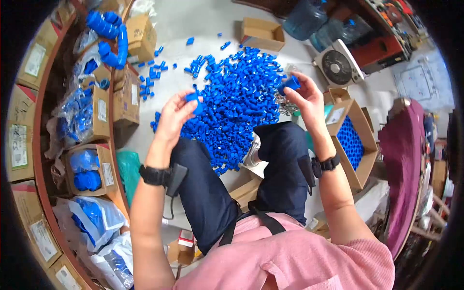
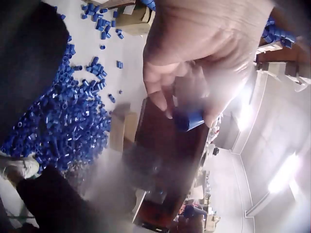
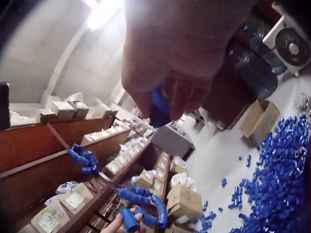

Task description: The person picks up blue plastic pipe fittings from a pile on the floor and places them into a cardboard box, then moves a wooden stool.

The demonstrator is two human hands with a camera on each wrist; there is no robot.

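Observation:
Above a heap of small blue plastic fittings [image 1: 232,92] on the floor, both hands are raised and apart. The left hand [image 1: 175,116] pinches a blue fitting [image 1: 194,103] between thumb and fingers; in the left wrist view the hand [image 2: 204,58] holds that fitting [image 2: 188,120] by its sides. On the other side, the right hand [image 1: 307,96] grips another blue fitting [image 1: 290,85], its wide round end turned up. The right wrist view shows the hand [image 3: 180,58] with its fingers round the fitting [image 3: 159,108], partly hidden.
An open carton [image 1: 356,140] of blue fittings stands beside the right forearm. Shelving [image 1: 43,111] with boxes and bagged fittings lines the left. Beyond the heap are an empty carton [image 1: 262,35], water bottles [image 1: 304,21] and a fan unit [image 1: 337,64].

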